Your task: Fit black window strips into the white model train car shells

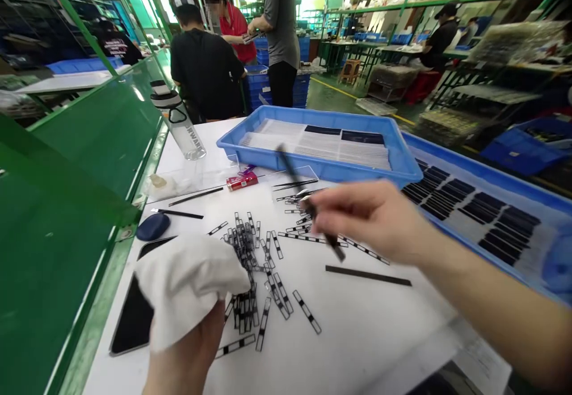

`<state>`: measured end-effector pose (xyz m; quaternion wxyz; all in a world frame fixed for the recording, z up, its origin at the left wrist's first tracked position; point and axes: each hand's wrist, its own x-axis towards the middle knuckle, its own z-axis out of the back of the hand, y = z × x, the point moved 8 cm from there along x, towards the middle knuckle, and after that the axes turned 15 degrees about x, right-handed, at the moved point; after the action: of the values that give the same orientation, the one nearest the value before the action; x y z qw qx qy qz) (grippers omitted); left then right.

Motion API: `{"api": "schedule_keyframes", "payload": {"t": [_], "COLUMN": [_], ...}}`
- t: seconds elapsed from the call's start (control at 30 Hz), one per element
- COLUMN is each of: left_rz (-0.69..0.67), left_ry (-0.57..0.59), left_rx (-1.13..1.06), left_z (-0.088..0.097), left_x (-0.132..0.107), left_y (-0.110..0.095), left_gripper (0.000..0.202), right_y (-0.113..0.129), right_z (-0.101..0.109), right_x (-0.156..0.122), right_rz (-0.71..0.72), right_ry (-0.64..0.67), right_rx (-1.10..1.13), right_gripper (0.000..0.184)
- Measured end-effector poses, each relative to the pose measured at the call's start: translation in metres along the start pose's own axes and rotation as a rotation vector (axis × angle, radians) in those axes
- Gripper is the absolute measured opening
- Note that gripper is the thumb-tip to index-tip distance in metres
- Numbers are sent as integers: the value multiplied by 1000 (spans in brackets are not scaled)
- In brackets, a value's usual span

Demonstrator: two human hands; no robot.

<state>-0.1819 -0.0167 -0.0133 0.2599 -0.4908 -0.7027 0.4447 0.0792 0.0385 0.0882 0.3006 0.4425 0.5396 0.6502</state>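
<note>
Far left, phone (131,317) flat on the table (357,335), partly under my cloth (187,282); navy disc (152,226) just beyond it. A nudge from my wrist could shove the phone toward the table's left edge.

My left hand (190,341) holds the cloth, bunched over the fingers; how tight they close beneath, I cannot tell. Its right edge hangs over the frames (243,246), a loose heap of small black-edged pieces. A low sweep might snag and scatter them, since they lie crossed over one another.

Bottle (185,136) upright behind, by the green panel (49,252). If knocked, it could roll toward the frames; if its lid is loose, wet them too. Red pack (242,181) sits between bottle and near tray (404,165).

My right hand (373,219) is narrow, thumb and fingertips pinched on a dark strip (291,168), tilted above more frames. Too blurred to tell its surface. Held by so small a patch, it may twist or slip; squeezed hard, it might bend or take prints.

Below my right forearm, a dark bar (369,276) lies alone; a dropped sleeve or arm could drag it. Far right, second tray (558,270) with rows of dark pieces, exposed to a careless elbow.
</note>
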Motion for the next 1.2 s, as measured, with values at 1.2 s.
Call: {"api": "schedule_keyframes", "payload": {"t": [1.2], "left_rz": [-248], "left_ry": [202], "left_rx": [865], "left_z": [-59], "left_x": [-59], "left_y": [-8], "left_gripper": [12], "right_y": [-34], "right_z": [-50], "right_x": [-35], "right_rz": [289], "right_ry": [10], "right_rx": [69], "right_gripper": [15]}}
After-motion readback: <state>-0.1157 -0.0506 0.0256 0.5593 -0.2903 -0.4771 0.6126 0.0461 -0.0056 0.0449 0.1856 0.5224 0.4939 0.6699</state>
